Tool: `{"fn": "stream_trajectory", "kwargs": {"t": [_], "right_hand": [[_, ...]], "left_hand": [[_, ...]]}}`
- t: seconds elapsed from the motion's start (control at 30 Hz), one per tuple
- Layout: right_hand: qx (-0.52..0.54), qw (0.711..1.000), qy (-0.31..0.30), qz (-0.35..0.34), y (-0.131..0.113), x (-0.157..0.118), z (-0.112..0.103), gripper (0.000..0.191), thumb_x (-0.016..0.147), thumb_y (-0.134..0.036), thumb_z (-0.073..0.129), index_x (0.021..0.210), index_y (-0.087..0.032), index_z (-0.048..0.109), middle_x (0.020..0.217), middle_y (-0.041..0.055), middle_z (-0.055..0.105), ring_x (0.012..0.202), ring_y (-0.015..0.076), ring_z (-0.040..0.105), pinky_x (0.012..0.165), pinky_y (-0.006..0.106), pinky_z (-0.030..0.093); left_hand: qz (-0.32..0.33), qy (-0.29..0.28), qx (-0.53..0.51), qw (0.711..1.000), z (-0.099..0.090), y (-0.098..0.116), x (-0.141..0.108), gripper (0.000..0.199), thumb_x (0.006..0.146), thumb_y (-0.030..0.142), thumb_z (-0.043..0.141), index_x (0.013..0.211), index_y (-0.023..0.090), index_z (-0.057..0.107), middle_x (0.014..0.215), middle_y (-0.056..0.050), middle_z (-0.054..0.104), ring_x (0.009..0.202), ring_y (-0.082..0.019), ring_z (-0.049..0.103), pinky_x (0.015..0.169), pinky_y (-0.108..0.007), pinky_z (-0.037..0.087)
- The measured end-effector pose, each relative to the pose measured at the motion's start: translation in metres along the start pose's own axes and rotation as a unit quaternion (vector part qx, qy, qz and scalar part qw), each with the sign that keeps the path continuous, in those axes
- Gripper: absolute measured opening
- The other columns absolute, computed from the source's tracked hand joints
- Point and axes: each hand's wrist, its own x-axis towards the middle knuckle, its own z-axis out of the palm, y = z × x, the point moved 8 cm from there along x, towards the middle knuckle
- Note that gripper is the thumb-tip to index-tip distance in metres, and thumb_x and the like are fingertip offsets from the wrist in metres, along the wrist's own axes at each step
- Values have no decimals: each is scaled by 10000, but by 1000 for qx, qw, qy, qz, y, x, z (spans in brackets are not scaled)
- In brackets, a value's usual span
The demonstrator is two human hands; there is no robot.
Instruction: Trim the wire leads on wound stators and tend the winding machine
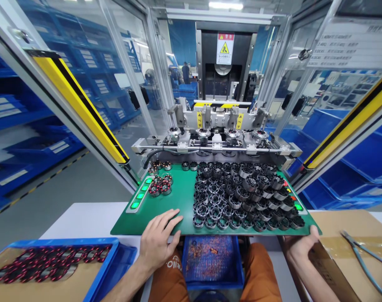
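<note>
My left hand (161, 237) lies on the front edge of the green worktop (178, 205), fingers stretched out and slightly spread, holding nothing. At the worktop's front right corner my right hand (300, 247) grips the edge, thumb on top and the other fingers hidden underneath. Between my hands stand rows of black ring-shaped stator cores (216, 212), stacked higher toward the right. Beyond my left hand sits a small group of stators wound with red copper wire (161, 185). Several more rings line the worktop's back edge.
Behind the worktop, a winding machine (217, 134) carries several stators on its heads. Yellow guard bars (80, 107) flank both sides. A blue tray (112, 256) of wound stators is at left, a blue bin (212, 262) below, and pliers (360, 256) on cardboard at right.
</note>
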Motion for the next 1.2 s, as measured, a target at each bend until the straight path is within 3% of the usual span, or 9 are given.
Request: {"fn": "stream_trajectory", "kwargs": {"t": [0.37, 0.93, 1.2], "right_hand": [[-2, 1000, 12, 3, 0, 0, -3, 936, 705, -830, 729, 1428, -236, 725, 1465, 96, 732, 1302, 354, 679, 1088, 593, 651], [5, 1000, 20, -4, 2, 2, -6, 917, 699, -811, 734, 1411, -234, 731, 1512, 107, 713, 1406, 386, 646, 1111, 606, 651], [-3, 1000, 22, 4, 4, 4, -7, 876, 693, -826, 709, 1304, -200, 761, 1462, 134, 740, 1429, 416, 646, 1106, 638, 655]], "left_hand": [[4, -1, 2, 1000, 0, 1, 1, 278, 1174, 301, 486, 1337, 232, 700, 1395, -73, 774, 1306, -257, 676, 1066, -402, 494], [4, -2, 0, 1000, 1, 0, 0, 287, 1179, 311, 481, 1340, 226, 702, 1396, -81, 772, 1307, -266, 674, 1068, -411, 493], [5, 1, 1, 1000, 0, 2, 1, 284, 1178, 310, 486, 1336, 222, 704, 1391, -80, 773, 1303, -265, 675, 1063, -410, 494]]}}
